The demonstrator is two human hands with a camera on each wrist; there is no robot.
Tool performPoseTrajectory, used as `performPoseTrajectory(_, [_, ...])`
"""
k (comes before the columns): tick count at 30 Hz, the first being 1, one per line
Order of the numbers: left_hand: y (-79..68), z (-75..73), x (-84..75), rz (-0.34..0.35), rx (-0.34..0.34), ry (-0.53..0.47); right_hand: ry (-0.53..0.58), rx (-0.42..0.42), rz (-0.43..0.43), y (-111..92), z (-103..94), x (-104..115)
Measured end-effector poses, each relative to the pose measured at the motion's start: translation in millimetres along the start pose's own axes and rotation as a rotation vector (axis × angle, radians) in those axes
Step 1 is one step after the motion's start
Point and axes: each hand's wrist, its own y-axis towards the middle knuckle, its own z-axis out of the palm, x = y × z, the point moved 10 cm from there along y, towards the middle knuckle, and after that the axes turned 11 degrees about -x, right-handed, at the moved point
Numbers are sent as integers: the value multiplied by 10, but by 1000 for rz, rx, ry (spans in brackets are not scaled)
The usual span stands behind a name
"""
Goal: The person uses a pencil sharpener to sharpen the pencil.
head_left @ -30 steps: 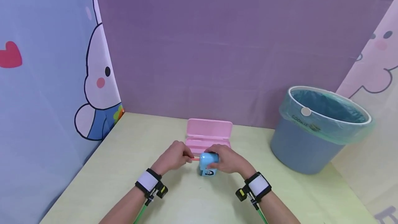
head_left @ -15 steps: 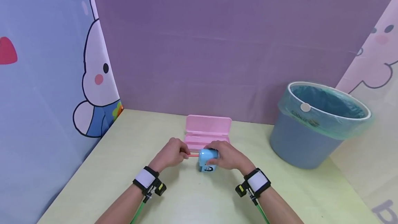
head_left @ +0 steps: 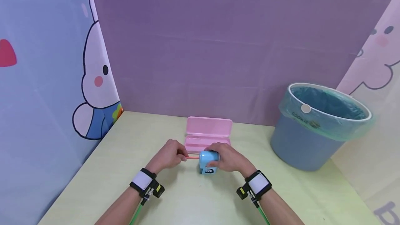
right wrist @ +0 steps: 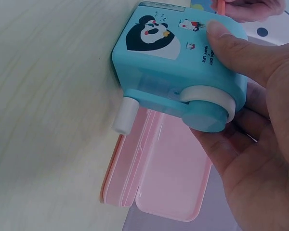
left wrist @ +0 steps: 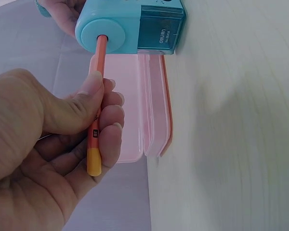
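Note:
My left hand (head_left: 169, 154) pinches an orange pencil (left wrist: 101, 57) between thumb and fingers. Its yellow end lies across the fingers in the left wrist view, and its other end sits in the round hole of a blue pencil sharpener (head_left: 204, 158). Around the top of the sharpener, which stands on the table, my right hand (head_left: 230, 158) keeps a grip, thumb on the near face. A crank (right wrist: 164, 105) with a white knob shows on the sharpener's side in the right wrist view. The pencil's tip is hidden inside.
Just behind the sharpener, a pink pencil case (head_left: 208, 126) lies with its lid up. A blue bin (head_left: 307, 148) with a green liner stands at the right on the pale table (head_left: 150, 127). A purple backdrop (head_left: 200, 51) rises behind.
My left hand has shifted a little left, away from the sharpener, and more of the pencil shows between them. My right hand keeps its grip on the sharpener. The head view has shifted slightly.

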Motion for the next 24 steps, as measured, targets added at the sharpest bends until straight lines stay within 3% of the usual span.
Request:
performPoseTrajectory(4, [-46,-33,77,-34,4,0,5,4,-23,26,46,50])
performPoseTrajectory(7, [-82,-75,103,-11,7,8,6,2,-42,36,79,85])
performPoseTrajectory(10, [-126,-224,180,-7,-35,53,17,1,-50,25,94,99])
performPoseTrajectory(14, [-183,-435,334,-61,-73,66,19,-8,-27,-39,40,41])
performPoseTrajectory(18, [-198,-532,343,-71,-70,-56,14,-22,-6,-64,-28,-23])
performPoseTrajectory(24, [-209,-609,227,-78,-100,-308,47,-28,-45,-4,-5,25])
